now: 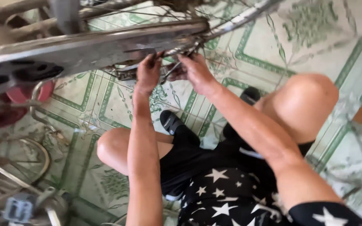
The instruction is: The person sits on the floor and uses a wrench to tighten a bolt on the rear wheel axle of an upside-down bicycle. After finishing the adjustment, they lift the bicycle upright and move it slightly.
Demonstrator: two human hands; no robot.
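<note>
Head view looks down on two bare forearms reaching forward and up to the underside of a bicycle. Left hand [148, 72] is curled, its greasy fingers bent up against the lower edge of the long grey metal chain guard [105, 46] and pinching at something small there; what it pinches is too blurred to name. Right hand [195, 71] sits just beside it, almost touching, fingers folded around a thin dark metal piece [170, 72] that slants down between the two hands; whether this is a tool or part of the bike I cannot tell. Both hands are closed in a grip, not spread. Just above the right hand a shiny wheel rim [239, 19] arcs away up and to the right, with thin spokes [156, 12] crossing behind the chain guard above the fingers. Far to the left of the left hand a black pedal [30, 71] and a red reflector [26, 94] hang from the frame, partly hiding the floor. Below the hands lies the green-and-white patterned tile floor [105, 104], and nearer the camera the person's bare knees [302, 98] and black star-printed shorts [218, 192]. Another wheel rim [26, 161] lies low to the left of the left forearm.
</note>
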